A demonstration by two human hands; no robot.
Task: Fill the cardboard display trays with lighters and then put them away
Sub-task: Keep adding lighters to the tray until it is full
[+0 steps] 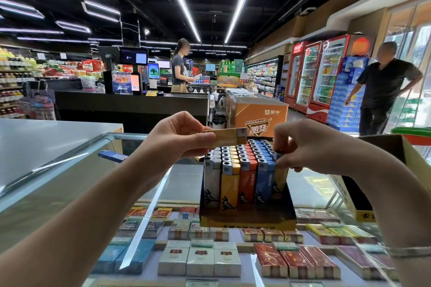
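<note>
My left hand (179,137) pinched a tan lighter (229,137) level above the cardboard display tray (247,219) on the glass counter (70,184). My right hand (307,147) gripped the tan lighters at the tray's right edge, beside the blue row (264,170). To seat it well, I judged I should turn it upright and slide it into that right-hand column without disturbing its neighbours.

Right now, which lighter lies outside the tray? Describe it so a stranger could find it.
Start at the glass counter and its cardboard display tray of upright lighters. Look left, past the left hand: a single blue lighter lies flat on the glass. It alone lies flat, away from the packed rows.
</note>
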